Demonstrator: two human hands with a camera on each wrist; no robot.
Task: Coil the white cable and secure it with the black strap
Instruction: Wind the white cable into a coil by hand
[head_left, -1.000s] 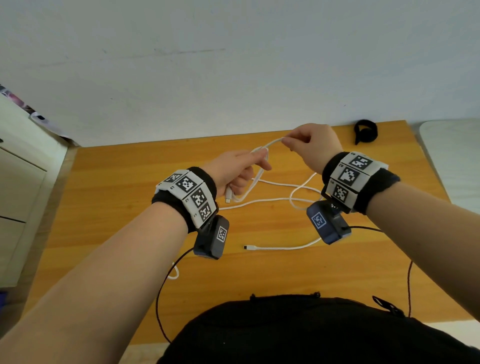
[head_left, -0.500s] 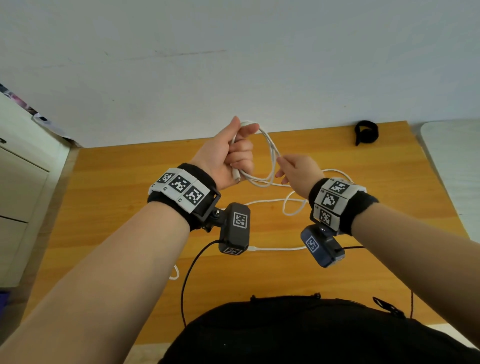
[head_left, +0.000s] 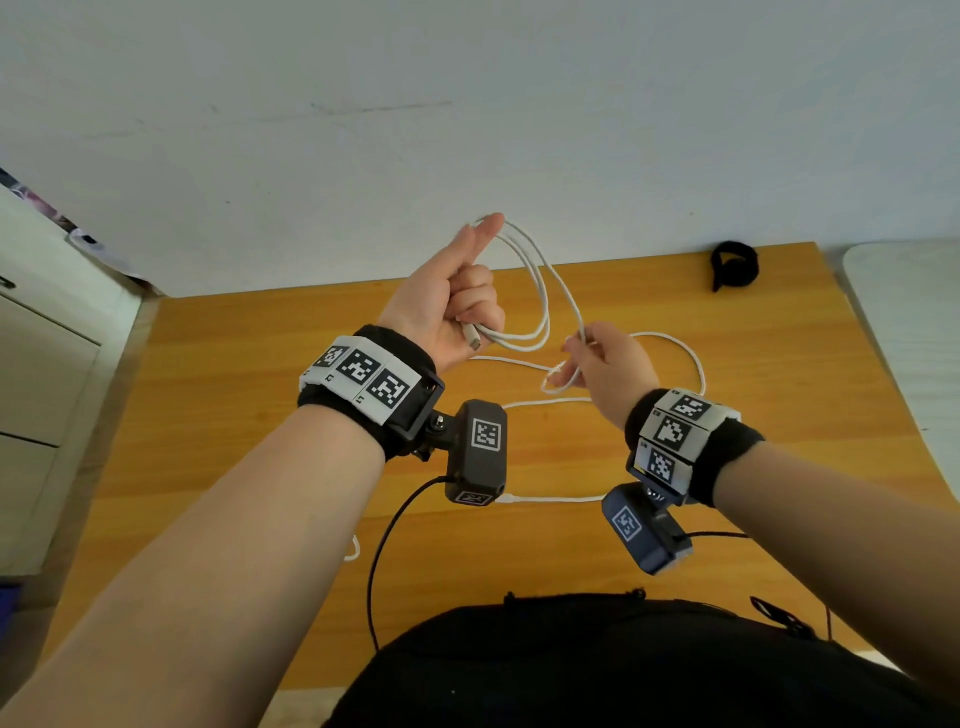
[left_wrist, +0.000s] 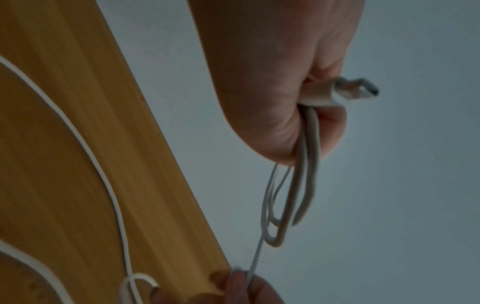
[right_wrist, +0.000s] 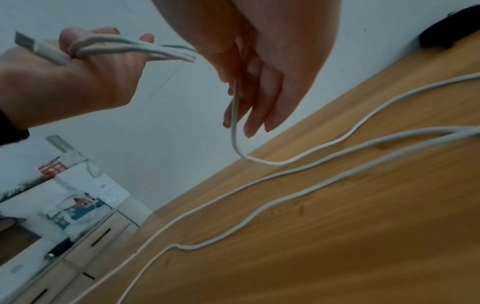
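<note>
My left hand (head_left: 462, 306) is raised above the table, fingers curled round loops of the white cable (head_left: 540, 306), with the USB plug (left_wrist: 355, 90) sticking out of the fist. The loops hang over its raised index finger. To its right and lower, my right hand (head_left: 592, 364) pinches the running strand of the cable (right_wrist: 235, 102) between thumb and fingers. The rest of the cable (right_wrist: 337, 160) trails loose over the wooden table (head_left: 260, 415). The black strap (head_left: 733, 264) lies curled at the table's far right edge, away from both hands.
A white wall rises right behind the table. A pale cabinet with drawers (head_left: 36, 395) stands to the left. A light grey surface (head_left: 909, 322) adjoins the table's right side. Black camera leads (head_left: 384, 540) hang from my wrists over a black garment (head_left: 597, 670) at the near edge.
My left hand has risen and turned upright with more loops on it. The right hand has dropped lower and right, sliding along the strand toward the loose cable.
</note>
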